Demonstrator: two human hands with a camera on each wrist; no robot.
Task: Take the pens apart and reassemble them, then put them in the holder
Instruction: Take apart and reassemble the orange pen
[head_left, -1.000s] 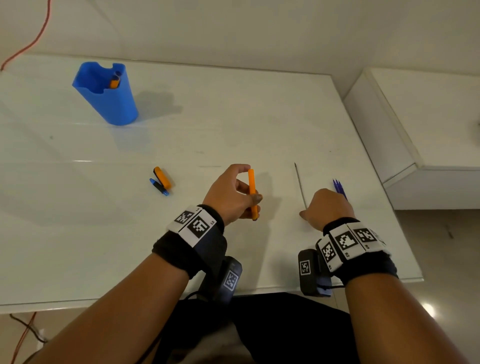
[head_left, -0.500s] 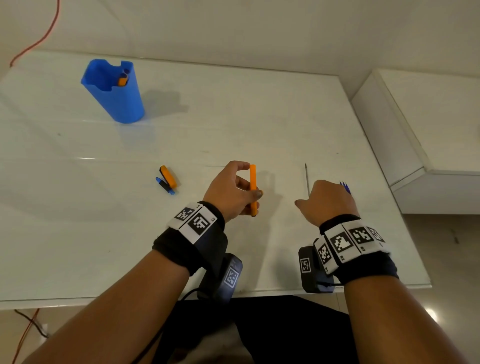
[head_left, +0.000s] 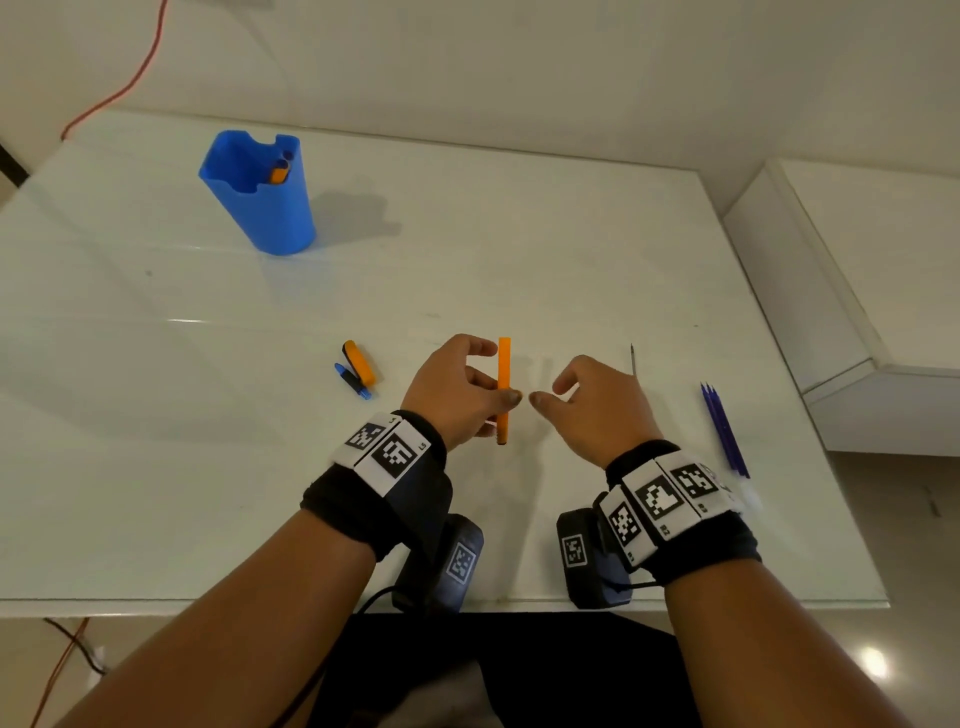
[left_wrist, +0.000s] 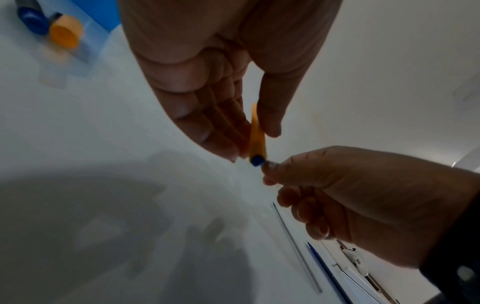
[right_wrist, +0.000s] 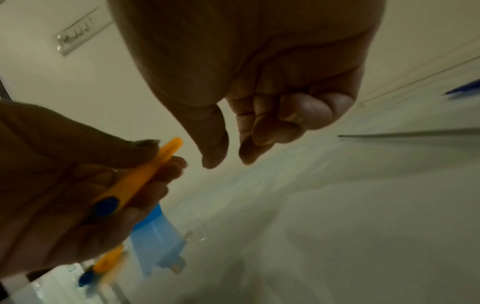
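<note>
My left hand (head_left: 491, 374) grips an orange pen barrel (head_left: 504, 384) upright above the table, thumb on one side and fingers on the other. The left wrist view shows a blue plug at the barrel's (left_wrist: 257, 133) lower end. My right hand (head_left: 550, 395) hovers just right of the barrel, loosely curled; the right wrist view shows nothing between its thumb and forefinger. A thin grey refill (head_left: 634, 358) lies behind the right hand. An orange cap and a small blue piece (head_left: 358, 366) lie left of my hands. The blue holder (head_left: 260, 208) stands far left with a pen (head_left: 280, 169) inside.
Several long blue pens or refills (head_left: 724, 426) lie near the table's right edge. A white cabinet (head_left: 857, 260) stands right of the table. A red cable (head_left: 130, 88) runs along the floor behind. The table's front edge lies just under my wrists.
My right hand left the refill's near end and moved left to the orange barrel. My left hand kept the barrel upright in about the same place.
</note>
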